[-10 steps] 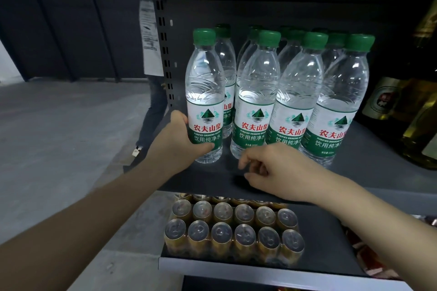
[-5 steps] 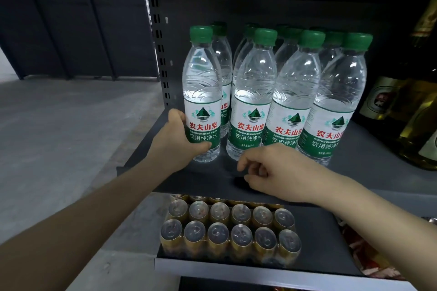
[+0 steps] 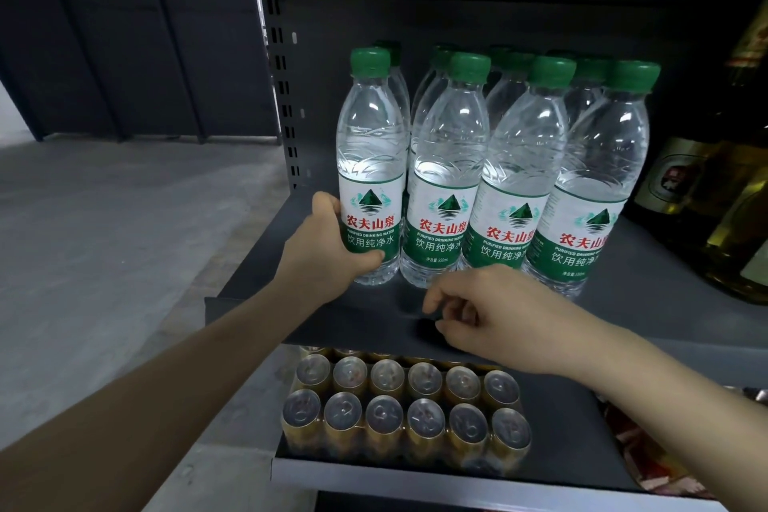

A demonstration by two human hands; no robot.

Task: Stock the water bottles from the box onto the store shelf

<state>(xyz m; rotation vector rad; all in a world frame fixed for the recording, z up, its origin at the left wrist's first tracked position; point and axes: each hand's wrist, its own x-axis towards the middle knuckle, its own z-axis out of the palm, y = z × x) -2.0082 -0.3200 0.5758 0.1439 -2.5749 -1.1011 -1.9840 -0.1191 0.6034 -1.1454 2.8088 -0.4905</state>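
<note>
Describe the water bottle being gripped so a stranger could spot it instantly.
Look at the dark shelf above the pack of gold cans. In the front row of green-capped bottles, it is the leftmost bottle, nearest the slotted upright. Only this one has the left hand wrapped around its label.

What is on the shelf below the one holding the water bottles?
Two rows of gold cans with silver tops stand on the lower shelf, apparently shrink-wrapped. A third row barely peeks out; the upper shelf covers everything behind it.

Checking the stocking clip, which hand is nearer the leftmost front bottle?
Left. The left hand grips the leftmost front bottle low on its label; the right hand hangs loosely curled over the shelf, off it.
</note>
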